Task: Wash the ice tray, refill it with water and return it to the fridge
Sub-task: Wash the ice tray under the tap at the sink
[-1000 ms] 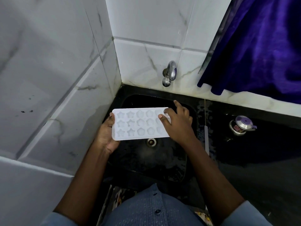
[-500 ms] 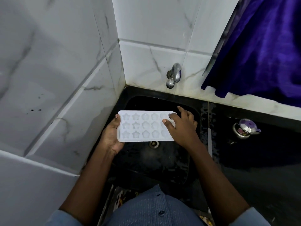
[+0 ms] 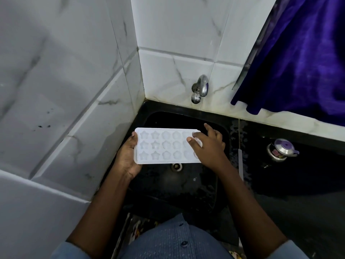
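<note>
A white ice tray (image 3: 164,146) with star and flower shaped cells is held level over the black sink (image 3: 186,184). My left hand (image 3: 127,156) grips its left end, thumb on the rim and palm underneath. My right hand (image 3: 207,144) lies on the tray's right end with curled fingers pressing into the cells there. A metal tap (image 3: 200,88) juts from the tiled back wall above the sink, and no water runs from it.
White marble-look tiles close in the left side and back. The sink drain (image 3: 176,166) shows just below the tray. On the wet black counter to the right stands a small steel pot with a purple lid (image 3: 281,149). A purple curtain (image 3: 302,58) hangs at the upper right.
The tray stays in both hands over the sink. My right fingers have shifted slightly on the tray's right end.
</note>
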Available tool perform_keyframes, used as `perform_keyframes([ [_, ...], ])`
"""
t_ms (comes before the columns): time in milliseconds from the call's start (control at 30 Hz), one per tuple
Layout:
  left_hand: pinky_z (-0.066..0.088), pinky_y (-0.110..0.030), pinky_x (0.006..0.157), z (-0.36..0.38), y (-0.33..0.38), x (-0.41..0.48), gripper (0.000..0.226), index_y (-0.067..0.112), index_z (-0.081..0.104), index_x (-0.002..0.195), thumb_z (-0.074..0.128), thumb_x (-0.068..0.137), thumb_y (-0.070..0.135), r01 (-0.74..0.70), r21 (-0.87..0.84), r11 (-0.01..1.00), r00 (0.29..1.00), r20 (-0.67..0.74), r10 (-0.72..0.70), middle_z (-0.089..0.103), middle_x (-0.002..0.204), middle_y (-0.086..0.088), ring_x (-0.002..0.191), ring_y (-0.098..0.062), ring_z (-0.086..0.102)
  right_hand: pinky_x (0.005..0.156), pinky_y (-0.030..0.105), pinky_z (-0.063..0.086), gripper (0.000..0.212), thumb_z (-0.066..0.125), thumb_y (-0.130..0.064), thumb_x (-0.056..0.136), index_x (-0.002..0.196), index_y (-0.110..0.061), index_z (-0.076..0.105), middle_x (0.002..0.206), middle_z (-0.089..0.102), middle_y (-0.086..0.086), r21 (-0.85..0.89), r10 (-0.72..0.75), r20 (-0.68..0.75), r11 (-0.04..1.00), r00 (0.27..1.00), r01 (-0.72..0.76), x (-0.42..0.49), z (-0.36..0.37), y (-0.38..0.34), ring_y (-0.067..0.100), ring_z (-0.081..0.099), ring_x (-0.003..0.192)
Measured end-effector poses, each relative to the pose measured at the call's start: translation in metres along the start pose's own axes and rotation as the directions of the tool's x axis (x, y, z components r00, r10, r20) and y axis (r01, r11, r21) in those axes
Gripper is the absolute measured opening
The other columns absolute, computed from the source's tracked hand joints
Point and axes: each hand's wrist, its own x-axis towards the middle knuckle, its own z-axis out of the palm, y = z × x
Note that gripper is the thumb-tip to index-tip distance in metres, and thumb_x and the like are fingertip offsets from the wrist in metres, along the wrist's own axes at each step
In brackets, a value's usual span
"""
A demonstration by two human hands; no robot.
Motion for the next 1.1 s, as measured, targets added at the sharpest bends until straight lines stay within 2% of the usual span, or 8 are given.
perform_keyframes([
  [67,0.065,-0.048,0.077,-0.001,0.000,0.000,0.050,0.008,0.076,0.119,0.041,0.111,0.044,-0.007,-0.021,1.000,1.000,0.000,0.007,0.075,0.126,-0.019,0.109,-0.034,0.076,0.119,0.056,0.013,0.043,0.051,-0.059,0.102,0.133,-0.034,0.065,0.173,0.016,-0.002,0.006,0.003,-0.003,1.000,1.000,-0.003,0.000,0.000,-0.001,0.025,0.006,0.156],
  [267,0.065,-0.047,0.076,-0.002,0.000,-0.004,0.049,0.007,0.068,0.128,0.041,0.111,0.044,-0.025,0.004,1.000,1.000,0.010,0.025,0.075,0.126,-0.018,0.110,-0.033,0.076,0.119,0.055,0.016,0.036,0.055,-0.056,0.102,0.130,-0.036,0.066,0.175,0.002,0.000,-0.083,0.016,-0.019,0.996,1.000,-0.017,0.000,-0.001,0.000,0.028,0.003,0.156],
  [367,0.065,-0.046,0.075,-0.002,0.001,-0.005,0.050,0.006,0.066,0.132,0.042,0.110,0.045,-0.020,-0.002,1.000,1.000,0.002,0.021,0.074,0.128,-0.018,0.111,-0.034,0.075,0.119,0.054,0.016,0.036,0.055,-0.055,0.102,0.129,-0.035,0.066,0.175,0.002,0.001,-0.104,0.014,-0.009,0.995,1.000,-0.015,0.000,0.000,-0.003,0.028,0.002,0.156],
  [467,0.065,-0.047,0.075,-0.002,0.002,-0.006,0.049,0.006,0.066,0.131,0.042,0.111,0.044,-0.023,0.003,1.000,1.000,-0.001,0.023,0.074,0.128,-0.018,0.111,-0.034,0.075,0.120,0.056,0.013,0.036,0.056,-0.056,0.101,0.124,-0.032,0.068,0.175,0.005,0.000,-0.039,0.016,0.012,0.999,1.000,-0.016,0.000,0.001,-0.006,0.026,0.002,0.157],
  [600,0.065,-0.047,0.075,-0.001,0.003,-0.008,0.046,0.008,0.068,0.126,0.042,0.110,0.043,-0.033,-0.002,0.999,0.999,-0.009,0.033,0.076,0.123,-0.017,0.106,-0.032,0.077,0.120,0.057,0.013,0.038,0.052,-0.058,0.102,0.131,-0.035,0.065,0.174,0.010,-0.001,0.026,0.002,-0.023,1.000,1.000,-0.001,-0.003,0.002,-0.008,0.023,0.004,0.156],
  [900,0.066,-0.048,0.077,0.000,0.005,-0.009,0.048,0.007,0.068,0.126,0.041,0.111,0.044,-0.043,0.027,0.999,0.999,-0.013,0.044,0.076,0.124,-0.017,0.108,-0.033,0.076,0.119,0.056,0.017,0.041,0.049,-0.058,0.103,0.137,-0.038,0.060,0.174,0.005,0.002,-0.145,-0.025,-0.045,0.989,0.999,0.018,-0.002,0.007,-0.002,0.031,0.003,0.156],
  [1100,0.066,-0.049,0.076,0.000,0.003,-0.009,0.045,0.009,0.070,0.123,0.043,0.111,0.043,-0.047,0.018,0.999,0.999,-0.009,0.048,0.077,0.121,-0.016,0.106,-0.033,0.077,0.118,0.058,0.018,0.040,0.055,-0.056,0.101,0.128,-0.027,0.062,0.174,0.005,0.002,-0.038,-0.025,-0.056,0.999,0.998,0.023,-0.004,0.013,-0.009,0.026,0.003,0.157],
])
